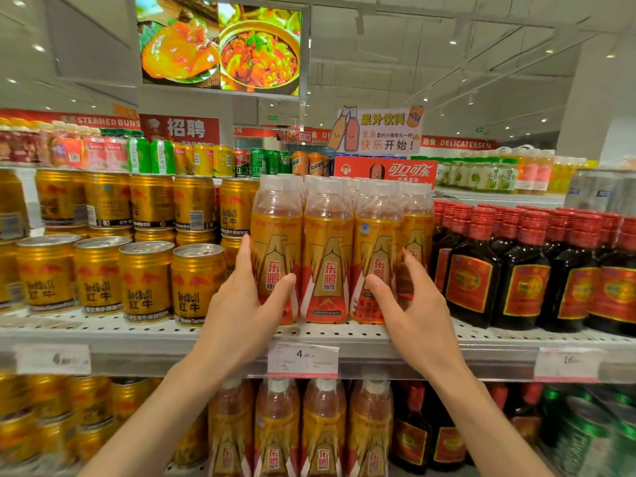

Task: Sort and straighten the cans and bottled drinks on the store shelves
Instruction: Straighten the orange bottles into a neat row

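- While both hands bracket the front row of orange bottles (327, 256) on the perforated shelf (241, 333), the head view shows your left hand (241, 304) curled round the leftmost bottle (275, 256), thumb across its label and fingers reaching behind its far side.
- Your right hand (413, 311) wraps the third bottle (377, 263) from the other side: thumb on the label front, fingers tucked between it and the bottle behind.
- Judging from this grip, you are squaring the row. Press inward evenly from both sides so the middle bottle, between your thumbs, stays upright, and keep the bases sliding flat rather than tipping.
- Turn each label to face out; the one by your right thumb looks slightly rotated.
- Mind the Red Bull cans (196, 284) just beyond your left fingers and the dark red-capped bottles (471, 270) just past your right fingers.
- Readable writing: "东鹏特饮" on the bottles; "RedBull 红牛" on the gold cans; a price tag (303, 359) below your wrists reading "4.20"; Coca-Cola script "可口可乐" on a red box (385, 172) above your fingers; the signs "果汁饮料", "招聘", "STEAMED BUNS" and "DELICATESSEN".
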{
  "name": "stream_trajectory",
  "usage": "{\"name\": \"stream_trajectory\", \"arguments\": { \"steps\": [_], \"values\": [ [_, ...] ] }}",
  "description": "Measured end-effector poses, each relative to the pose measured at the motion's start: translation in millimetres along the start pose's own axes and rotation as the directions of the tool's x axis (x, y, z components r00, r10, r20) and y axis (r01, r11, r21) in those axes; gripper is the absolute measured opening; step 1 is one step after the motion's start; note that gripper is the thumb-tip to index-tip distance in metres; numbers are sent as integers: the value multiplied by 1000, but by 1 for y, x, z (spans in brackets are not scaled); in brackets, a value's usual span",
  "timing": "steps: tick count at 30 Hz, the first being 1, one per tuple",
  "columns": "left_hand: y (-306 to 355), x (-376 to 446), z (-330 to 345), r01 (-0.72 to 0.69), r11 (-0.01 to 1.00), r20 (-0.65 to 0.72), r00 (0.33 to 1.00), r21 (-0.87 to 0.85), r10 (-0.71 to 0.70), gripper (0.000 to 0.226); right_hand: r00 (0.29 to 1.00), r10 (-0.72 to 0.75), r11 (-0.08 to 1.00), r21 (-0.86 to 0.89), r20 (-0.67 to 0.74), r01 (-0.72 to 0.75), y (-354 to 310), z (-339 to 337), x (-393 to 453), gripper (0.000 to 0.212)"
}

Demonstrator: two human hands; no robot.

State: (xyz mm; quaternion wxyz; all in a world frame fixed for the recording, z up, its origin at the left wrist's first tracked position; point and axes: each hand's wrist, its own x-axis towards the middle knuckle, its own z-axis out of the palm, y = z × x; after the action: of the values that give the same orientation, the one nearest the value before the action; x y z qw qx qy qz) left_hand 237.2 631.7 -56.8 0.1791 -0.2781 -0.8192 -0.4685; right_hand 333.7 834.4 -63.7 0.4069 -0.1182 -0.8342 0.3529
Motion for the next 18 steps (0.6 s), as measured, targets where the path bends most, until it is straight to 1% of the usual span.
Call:
{"name": "stream_trajectory", "arguments": {
  "steps": [4,12,16,18],
  "values": [
    [-2,0,7,-6,999,-70,998,33,8,90,1000,-3,1000,-17,-9,2,1,2,0,80],
    [-4,-1,10,-47,996,-67,996,79,52,96,999,-22,989,-145,-47,14,0,9,-2,80],
    [-6,0,13,-49,996,-84,995,68,54,97,998,-23,982,-188,-62,11,-3,11,-5,80],
    [-9,2,13,-74,996,-95,992,46,78,97,998,-10,983,-186,-60,-1,-5,10,-6,81]
  ]
}}
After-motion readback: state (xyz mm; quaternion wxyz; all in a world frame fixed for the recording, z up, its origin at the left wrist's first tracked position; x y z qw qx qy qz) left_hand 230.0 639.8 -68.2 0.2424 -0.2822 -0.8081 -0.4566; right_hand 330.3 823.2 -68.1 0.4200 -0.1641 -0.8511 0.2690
